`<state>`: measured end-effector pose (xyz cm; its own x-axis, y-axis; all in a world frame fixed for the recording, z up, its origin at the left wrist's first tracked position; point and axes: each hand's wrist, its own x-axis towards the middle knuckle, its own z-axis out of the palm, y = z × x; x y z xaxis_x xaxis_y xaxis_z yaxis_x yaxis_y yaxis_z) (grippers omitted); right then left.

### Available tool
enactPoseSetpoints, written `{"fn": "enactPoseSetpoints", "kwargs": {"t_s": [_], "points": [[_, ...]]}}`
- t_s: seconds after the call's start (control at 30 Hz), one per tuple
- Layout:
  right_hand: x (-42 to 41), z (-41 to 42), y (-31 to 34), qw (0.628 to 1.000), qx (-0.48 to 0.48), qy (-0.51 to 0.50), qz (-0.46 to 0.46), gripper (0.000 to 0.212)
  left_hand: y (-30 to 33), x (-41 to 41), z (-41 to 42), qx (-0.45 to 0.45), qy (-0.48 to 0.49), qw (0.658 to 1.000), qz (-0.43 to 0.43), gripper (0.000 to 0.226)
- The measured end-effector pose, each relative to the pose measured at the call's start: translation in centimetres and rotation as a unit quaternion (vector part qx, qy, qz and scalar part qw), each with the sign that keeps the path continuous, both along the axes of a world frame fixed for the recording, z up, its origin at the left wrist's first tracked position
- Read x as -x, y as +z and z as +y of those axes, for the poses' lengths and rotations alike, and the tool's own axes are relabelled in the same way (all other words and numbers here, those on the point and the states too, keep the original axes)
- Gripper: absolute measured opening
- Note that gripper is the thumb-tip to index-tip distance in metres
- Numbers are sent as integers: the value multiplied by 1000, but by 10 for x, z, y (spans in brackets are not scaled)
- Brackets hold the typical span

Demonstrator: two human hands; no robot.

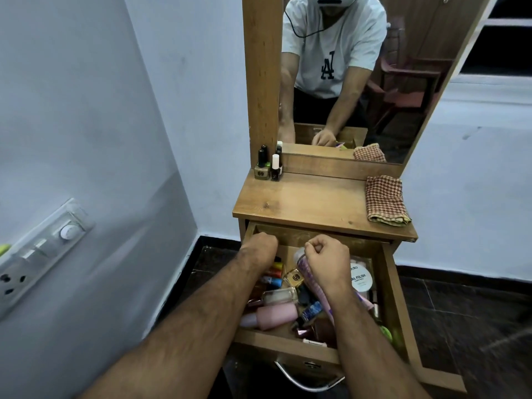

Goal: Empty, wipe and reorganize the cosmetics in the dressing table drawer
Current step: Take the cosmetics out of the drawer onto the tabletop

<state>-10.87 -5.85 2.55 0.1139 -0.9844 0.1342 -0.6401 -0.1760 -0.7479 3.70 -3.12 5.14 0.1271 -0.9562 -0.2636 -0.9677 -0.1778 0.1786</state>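
Emptying is underway — both hands reach into the drawer point(387, 286): right hand point(328, 259) curled around a purple tube point(309, 273), left hand's point(260, 249) grip hidden. Next, lift it toward the worktop point(302, 203) at twelve o'clock.

We see both forearms point(184, 321) bare, with dark hair and no sleeves or jewellery. In the mirror, we see a white T-shirt point(334, 44) with dark letters on the chest, dark bottoms, and a black cable across the shirt.

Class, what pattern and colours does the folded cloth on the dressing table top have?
The folded cloth has a red-and-cream check, seen best in the head view.
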Motion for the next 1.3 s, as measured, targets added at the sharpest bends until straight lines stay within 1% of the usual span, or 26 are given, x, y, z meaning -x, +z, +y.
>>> {"fn": "enactPoseSetpoints", "kwargs": {"t_s": [0.13,0.23,0.43,0.5,0.57,0.63,0.7,0.73,0.8,0.9,1.0,1.07,1.17,1.23,1.3], "points": [[0,-3,0,1000,-11,-7,-1,12,-2,2,-5,-48,7,998,-37,31],[0,-5,-3,1000,-12,-7,5,12,-5,4,-6,-52,12,997,-51,28],[-1,-4,-3,1000,-15,-5,9,12,-5,4,-3,-53,32,998,-33,29],[0,-4,-2,1000,-12,-1,2,12,-4,3,0,-27,27,999,-31,23],[3,-4,-1,1000,-15,3,-10,11,-3,3,7,18,24,999,-24,18],[7,-3,0,999,-17,4,-39,10,-4,2,15,76,31,997,3,19],[14,-1,2,998,-13,2,-55,10,-7,1,24,135,53,988,44,26],[18,1,4,999,-7,1,-43,9,-9,2,29,160,67,983,65,29],[28,4,6,1000,12,-6,10,7,-13,2,38,207,99,969,96,31],[39,9,10,995,30,-4,94,17,-15,2,47,249,139,949,132,33],[35,16,13,986,59,31,155,17,-12,0,53,277,159,936,148,32],[22,21,14,975,98,85,182,14,-11,0,54,298,174,926,156,33],[-2,20,7,937,113,186,274,21,-13,-3,55,312,197,913,172,33],[-11,14,4,913,84,215,336,25,-15,-5,54,313,205,910,181,32],[-18,9,6,881,67,244,399,25,-16,-6,54,317,211,905,189,30]]}}
